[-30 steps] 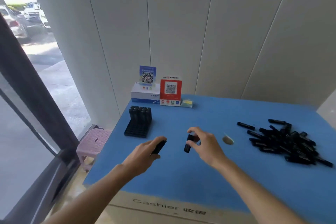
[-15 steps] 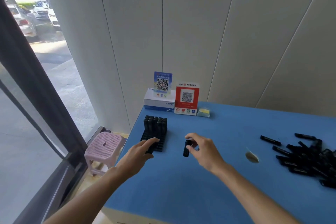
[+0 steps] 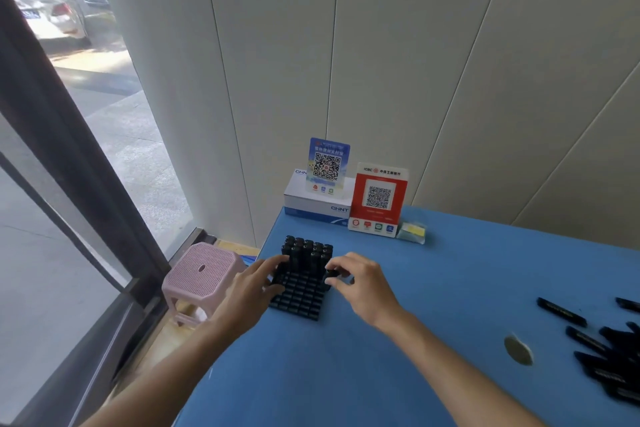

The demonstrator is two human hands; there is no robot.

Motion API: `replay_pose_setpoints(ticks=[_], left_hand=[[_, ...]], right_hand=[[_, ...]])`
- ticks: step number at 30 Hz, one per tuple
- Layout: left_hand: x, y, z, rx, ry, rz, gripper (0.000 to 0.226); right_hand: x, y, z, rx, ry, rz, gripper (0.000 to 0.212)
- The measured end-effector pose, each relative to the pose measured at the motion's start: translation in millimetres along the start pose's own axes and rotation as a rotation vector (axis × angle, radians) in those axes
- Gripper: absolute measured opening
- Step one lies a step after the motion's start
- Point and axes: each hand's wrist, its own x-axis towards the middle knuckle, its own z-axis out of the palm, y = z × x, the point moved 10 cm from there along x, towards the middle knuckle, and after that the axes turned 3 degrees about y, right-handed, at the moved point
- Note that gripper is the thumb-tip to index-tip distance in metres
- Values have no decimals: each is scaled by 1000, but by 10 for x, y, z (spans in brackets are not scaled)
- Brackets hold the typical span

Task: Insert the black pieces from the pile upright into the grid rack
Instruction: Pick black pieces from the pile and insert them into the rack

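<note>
Desk [image 3: 398, 357]: blue top, carrying everything.
Pile [image 3: 602, 350]: loose black pieces lying flat near the right edge, well apart from the rack.
Left hand [image 3: 254, 288]: at the rack's left side, fingers curled on a black piece there.
Right hand [image 3: 363, 284]: at the rack's right edge, pinching a black piece [image 3: 331, 274].
Grid rack [image 3: 299, 291]: near the desk's left edge; far rows filled with upright pieces, near cells open.
Behind: white box [image 3: 317, 204], blue QR sign [image 3: 328, 165], red QR sign [image 3: 379, 199].

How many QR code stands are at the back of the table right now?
2. The blue QR stand sits on top of the white box by the wall; the red QR stand stands on the blue table just right of that box.
</note>
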Motion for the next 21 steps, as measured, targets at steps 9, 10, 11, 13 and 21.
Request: replay_pose_setpoints(ticks=[9, 10, 11, 13, 21], left_hand=[[370, -215, 11, -31, -78, 46, 44], [389, -239, -1, -25, -81, 50, 43], [411, -264, 5, -40, -95, 49, 42], [453, -321, 46, -82, -135, 45, 41], [574, -497, 112, -111, -180, 107, 38]], right_hand=[[447, -125, 236, -137, 60, 64, 20], [483, -116, 271, -156, 58, 81, 20], [515, -107, 302, -175, 57, 98, 20], [564, -83, 363, -214, 57, 124, 19], [644, -45, 571, -332, 84, 128, 16]])
